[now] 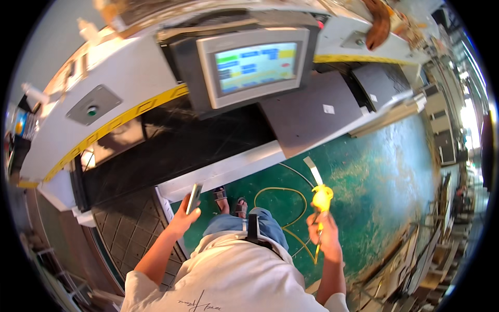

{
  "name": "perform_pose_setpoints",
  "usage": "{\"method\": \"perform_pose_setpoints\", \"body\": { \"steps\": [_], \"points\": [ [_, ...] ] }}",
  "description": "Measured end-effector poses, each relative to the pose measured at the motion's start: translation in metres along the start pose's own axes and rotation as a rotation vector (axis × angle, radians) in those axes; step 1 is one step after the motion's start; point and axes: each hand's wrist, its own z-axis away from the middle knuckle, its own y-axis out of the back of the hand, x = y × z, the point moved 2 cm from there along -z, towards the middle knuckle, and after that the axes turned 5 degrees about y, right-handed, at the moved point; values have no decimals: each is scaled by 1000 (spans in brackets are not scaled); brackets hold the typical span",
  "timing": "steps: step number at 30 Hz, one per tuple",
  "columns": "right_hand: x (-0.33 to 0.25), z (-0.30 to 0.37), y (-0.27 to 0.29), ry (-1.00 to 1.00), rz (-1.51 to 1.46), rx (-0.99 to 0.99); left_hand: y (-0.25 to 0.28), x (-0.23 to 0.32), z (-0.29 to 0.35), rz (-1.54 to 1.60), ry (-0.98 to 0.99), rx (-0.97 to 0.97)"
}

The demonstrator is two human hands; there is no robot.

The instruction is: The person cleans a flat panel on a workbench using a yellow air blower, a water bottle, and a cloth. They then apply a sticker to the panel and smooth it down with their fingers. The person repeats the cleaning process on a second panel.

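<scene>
My right hand (324, 232) is closed around the handle of a yellow air gun (322, 196), held out over the green floor. A flat, pale strip (313, 170) sticks up from the gun's front end. A yellow hose (305, 244) runs from near this hand and loops across the floor. In my left hand (182, 218) is a thin, flat piece with a pale edge (194, 198), gripped upright between thumb and fingers. I cannot tell its exact kind. That hand is just in front of the machine's white front rail (223, 171).
Ahead stands a machine with a dark conveyor belt (208, 145) and a lit touchscreen (257, 65) over it. Dark panels (317, 109) lie on its right side. A green button (92, 111) sits at the left. Stacked boards (431, 270) line the right side of the green floor (374, 177).
</scene>
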Motion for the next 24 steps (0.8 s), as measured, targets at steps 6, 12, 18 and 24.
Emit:
{"method": "perform_pose_setpoints", "body": {
  "steps": [6,12,18,24],
  "points": [
    [-42,-18,69,278,86,421,1,-81,53,-512,730,-353],
    [-35,-44,124,299,160,445,-53,-88,62,-786,387,-462],
    [-30,-14,104,-144,480,-636,-124,-109,2,-1331,39,-320],
    [-17,-30,140,-127,296,-492,-144,-54,10,-1172,191,-219]
  ]
}}
